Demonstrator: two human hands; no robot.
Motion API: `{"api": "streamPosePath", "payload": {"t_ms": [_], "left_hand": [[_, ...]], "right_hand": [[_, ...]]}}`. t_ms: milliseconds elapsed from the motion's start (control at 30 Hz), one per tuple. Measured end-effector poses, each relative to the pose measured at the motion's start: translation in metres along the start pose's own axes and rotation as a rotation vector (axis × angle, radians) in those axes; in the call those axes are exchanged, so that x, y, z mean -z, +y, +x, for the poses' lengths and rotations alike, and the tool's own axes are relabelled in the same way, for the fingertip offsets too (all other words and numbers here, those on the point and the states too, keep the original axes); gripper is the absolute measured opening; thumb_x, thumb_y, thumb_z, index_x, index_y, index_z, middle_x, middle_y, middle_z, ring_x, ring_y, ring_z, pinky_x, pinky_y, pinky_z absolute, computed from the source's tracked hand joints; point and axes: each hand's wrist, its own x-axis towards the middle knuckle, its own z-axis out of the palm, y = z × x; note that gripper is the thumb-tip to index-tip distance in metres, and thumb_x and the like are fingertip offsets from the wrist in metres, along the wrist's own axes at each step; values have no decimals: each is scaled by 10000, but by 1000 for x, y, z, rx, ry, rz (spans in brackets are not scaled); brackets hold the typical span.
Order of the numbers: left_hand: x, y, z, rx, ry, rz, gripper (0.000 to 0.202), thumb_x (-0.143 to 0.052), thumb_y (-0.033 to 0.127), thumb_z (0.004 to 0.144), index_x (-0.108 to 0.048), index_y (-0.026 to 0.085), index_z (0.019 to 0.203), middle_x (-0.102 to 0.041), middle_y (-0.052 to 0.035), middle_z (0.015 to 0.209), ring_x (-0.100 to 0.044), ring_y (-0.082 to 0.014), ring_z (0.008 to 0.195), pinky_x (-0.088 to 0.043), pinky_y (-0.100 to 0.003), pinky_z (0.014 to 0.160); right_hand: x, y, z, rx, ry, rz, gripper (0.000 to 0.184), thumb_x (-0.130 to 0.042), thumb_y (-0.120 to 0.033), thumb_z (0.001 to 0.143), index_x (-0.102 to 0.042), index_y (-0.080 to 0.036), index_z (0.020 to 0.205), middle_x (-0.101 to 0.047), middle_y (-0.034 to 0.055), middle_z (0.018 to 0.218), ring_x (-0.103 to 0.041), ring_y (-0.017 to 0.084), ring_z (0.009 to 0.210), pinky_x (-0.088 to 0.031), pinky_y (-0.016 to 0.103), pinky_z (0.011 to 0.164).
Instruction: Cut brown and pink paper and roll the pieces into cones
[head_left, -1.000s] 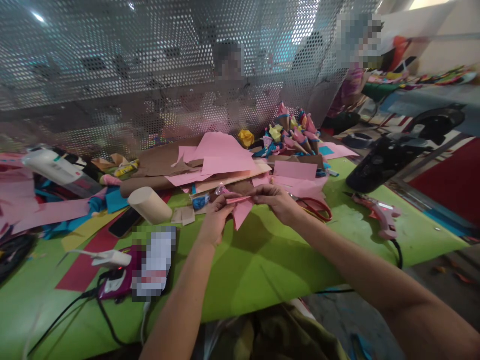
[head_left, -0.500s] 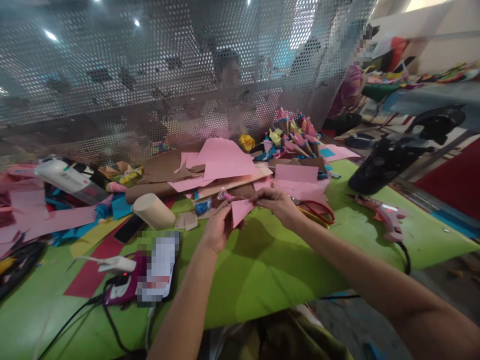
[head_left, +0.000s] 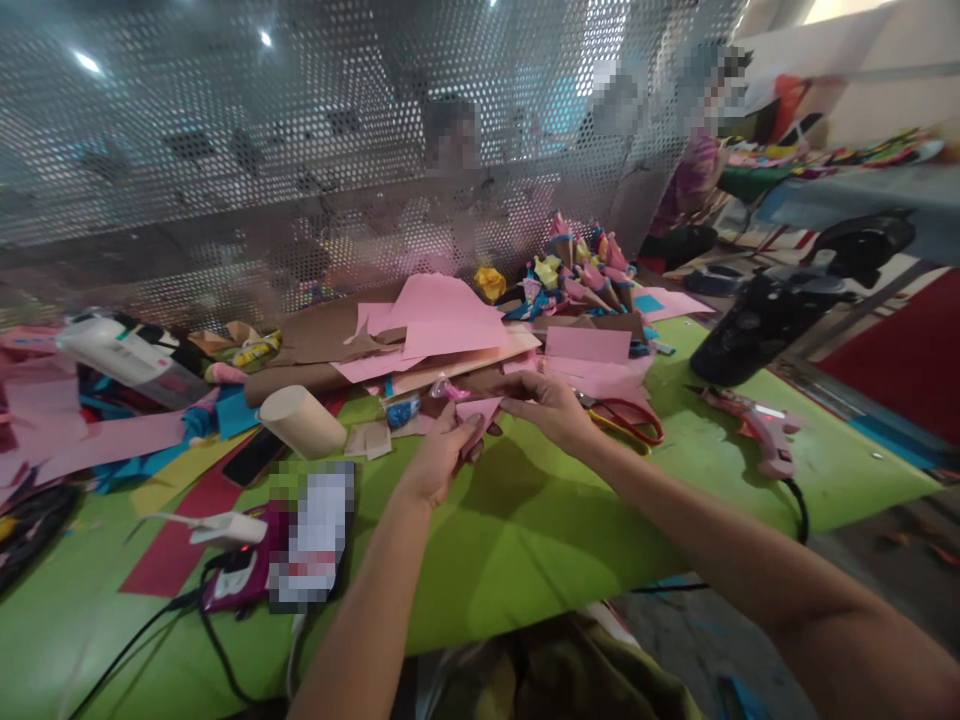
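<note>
Between my hands, just above the green table, is a small folded piece of pink paper. My left hand grips it from the left, the thumb lying over its lower part. At its right corner the fingers of my right hand pinch the edge. Behind my hands lie a crumpled shiny pink wrapper and a small blue item in clear wrap. Scissors with red and yellow handles rest by my right wrist, partly over pink paper.
Pink sheets lie piled on brown paper, beside a heap of paper flowers. A glue gun and a black bottle are at the right. A beige roll, a phone and a purple power strip are at the left.
The pink paper has tipped so that less of its triangular face shows, and my left thumb now covers its lower part. Both hands still hold it. The view has shifted slightly.
</note>
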Motion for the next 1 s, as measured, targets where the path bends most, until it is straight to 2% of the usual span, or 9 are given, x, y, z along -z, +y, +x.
{"api": "streamPosePath", "payload": {"t_ms": [100, 267, 400, 533, 700, 900, 1000], "left_hand": [[-1, 3, -1, -18, -8, 2, 364, -833, 316, 739, -640, 181, 1018, -665, -4, 763, -462, -66, 536, -317, -183, 460], [-2, 3, -1, -34, 7, -3, 370, -843, 322, 717, -623, 195, 986, -625, 18, 741, -458, -69, 563, -292, -164, 456], [-1, 1, 1, -42, 15, -4, 375, -833, 313, 723, -622, 194, 1010, -631, 15, 758, -425, -58, 547, -301, -161, 464], [-1, 1, 0, -54, 23, -32, 340, -814, 287, 737, -615, 205, 1000, -590, 39, 706, -433, -60, 533, -314, -165, 468], [-3, 0, -2, -40, -2, -12, 366, -811, 317, 739, -612, 209, 1026, -608, 23, 741, -493, -82, 565, -365, -185, 476], [-4, 0, -2, -30, -32, 1, 436, -819, 272, 727, -605, 227, 1104, -585, 39, 726, -427, -53, 534, -249, -148, 442], [-3, -1, 0, -41, -12, 14, 441, -804, 253, 726, -612, 230, 1122, -598, 31, 743, -452, -58, 560, -242, -146, 450]], "right_hand": [[-1, 3, 2, -127, 21, 97, 216, -787, -377, 675, -713, -191, 756, -699, 18, 722, -594, 159, 675, -473, 301, 668], [-2, -3, 2, -178, 67, 179, 292, -840, -426, 596, -722, -190, 720, -694, 12, 682, -581, 150, 648, -461, 293, 648], [0, -9, 3, -222, 41, 202, 289, -838, -421, 597, -742, -185, 735, -698, 15, 679, -569, 143, 633, -444, 285, 625], [1, -9, 4, -233, 9, 245, 281, -825, -391, 605, -746, -183, 776, -712, 19, 722, -584, 143, 662, -436, 275, 629], [0, -9, 3, -242, 39, 257, 217, -789, -359, 597, -695, -196, 703, -670, -7, 650, -550, 135, 621, -418, 269, 607], [-1, -9, 1, -231, 119, 280, 169, -752, -344, 601, -672, -210, 665, -646, -25, 623, -507, 123, 600, -364, 254, 579], [0, -10, 2, -243, 97, 293, 183, -766, -344, 587, -688, -207, 680, -666, -17, 642, -537, 129, 612, -382, 258, 596]]}}
